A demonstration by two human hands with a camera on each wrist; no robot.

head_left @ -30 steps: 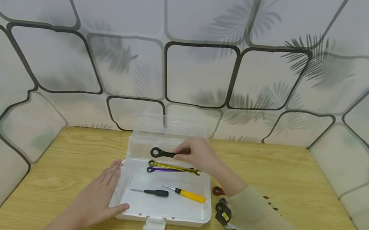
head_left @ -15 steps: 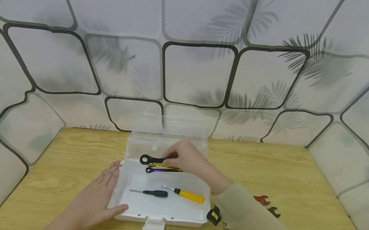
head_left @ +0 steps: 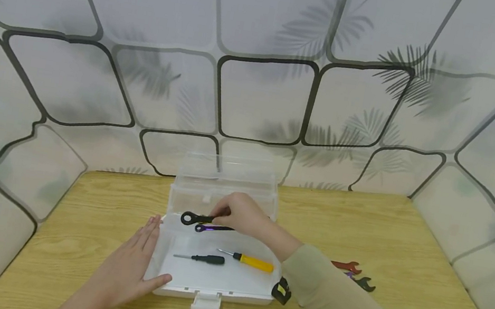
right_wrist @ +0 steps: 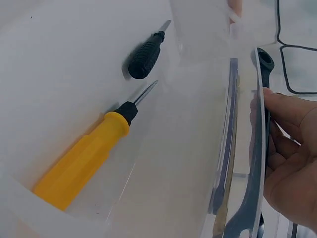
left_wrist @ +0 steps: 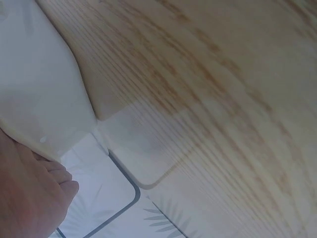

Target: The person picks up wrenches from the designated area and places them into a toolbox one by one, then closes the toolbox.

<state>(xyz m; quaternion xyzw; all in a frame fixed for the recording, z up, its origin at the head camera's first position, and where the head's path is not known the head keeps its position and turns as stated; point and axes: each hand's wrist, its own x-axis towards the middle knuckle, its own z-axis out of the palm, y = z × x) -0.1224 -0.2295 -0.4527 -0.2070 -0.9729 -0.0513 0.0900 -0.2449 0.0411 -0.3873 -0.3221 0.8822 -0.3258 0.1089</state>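
Note:
My right hand (head_left: 243, 215) pinches a black ratchet wrench (head_left: 203, 219) by its shank at the back of a white toolbox (head_left: 190, 279). The wrench's ring end points left. Just in front lies a purple wrench (head_left: 212, 228). A gold wrench (right_wrist: 230, 173) lies beside it in the right wrist view, largely hidden by the hand in the head view. Closer to the front are a black screwdriver (head_left: 211, 259) and a yellow-handled screwdriver (head_left: 257, 264). My left hand (head_left: 128, 259) rests on the box's left side with fingers straight, holding nothing.
The box's clear lid (head_left: 226, 170) stands raised at the back, and a white latch (head_left: 206, 303) hangs at the front. Right of the box are a tape measure (head_left: 281, 291), a red wrench (head_left: 348, 266) and another black wrench (head_left: 365, 283), partly behind the sleeve.
My right hand has carried the black wrench left and slightly down, toward the purple and gold wrenches. The sleeve now covers different tools at the right. My left hand stays in place.

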